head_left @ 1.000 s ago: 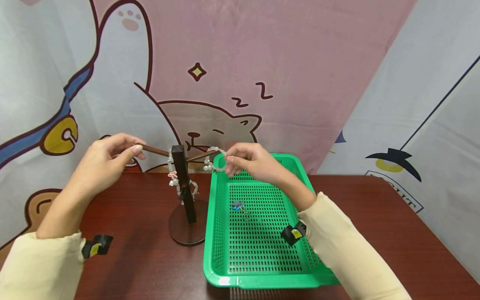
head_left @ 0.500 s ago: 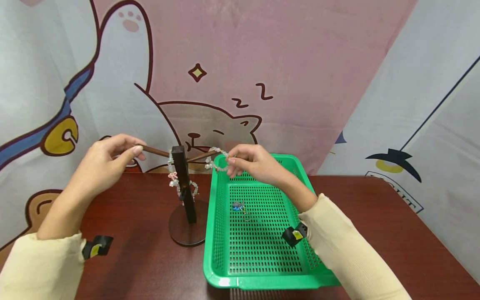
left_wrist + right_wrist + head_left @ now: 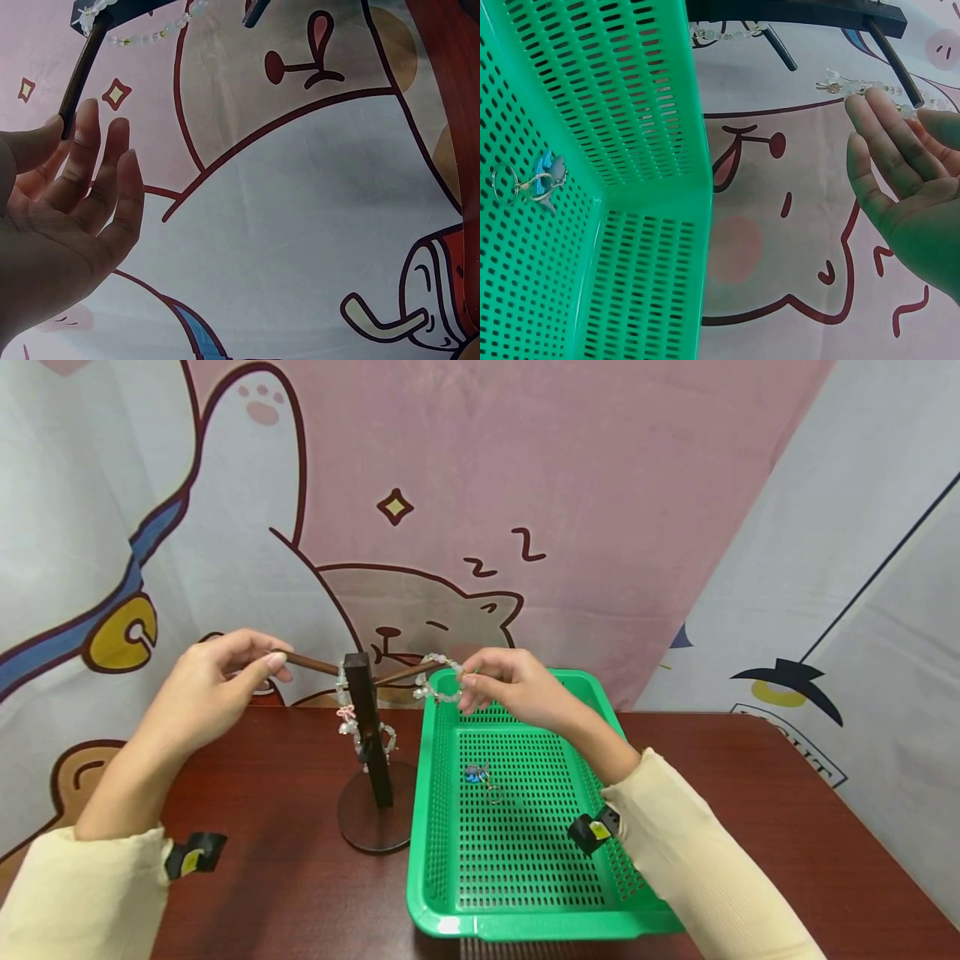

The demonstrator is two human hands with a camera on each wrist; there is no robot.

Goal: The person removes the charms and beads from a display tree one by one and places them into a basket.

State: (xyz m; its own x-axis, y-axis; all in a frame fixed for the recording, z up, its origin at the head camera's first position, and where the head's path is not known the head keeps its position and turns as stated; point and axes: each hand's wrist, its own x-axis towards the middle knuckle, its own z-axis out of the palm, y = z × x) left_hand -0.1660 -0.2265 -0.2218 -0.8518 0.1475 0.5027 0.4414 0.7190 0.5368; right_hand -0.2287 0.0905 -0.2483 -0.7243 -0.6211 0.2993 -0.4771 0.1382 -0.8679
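We see that the left sleeve (image 3: 90, 902) is pale cream and mostly smooth, while the right sleeve (image 3: 697, 843), in the same cream, shows fine ribbing along its length and shallow creases near its end. The left cuff (image 3: 120, 837) and the right cuff (image 3: 632, 775) both finish in a slightly wavy edge, and past them we see the left hand (image 3: 217, 681) and the right hand (image 3: 513, 685) bare. Beside the left cuff we make out an angular, black left block (image 3: 208, 842), and beside the right cuff a similar right block (image 3: 580, 833), each marked with a bright yellow patch (image 3: 599, 831).
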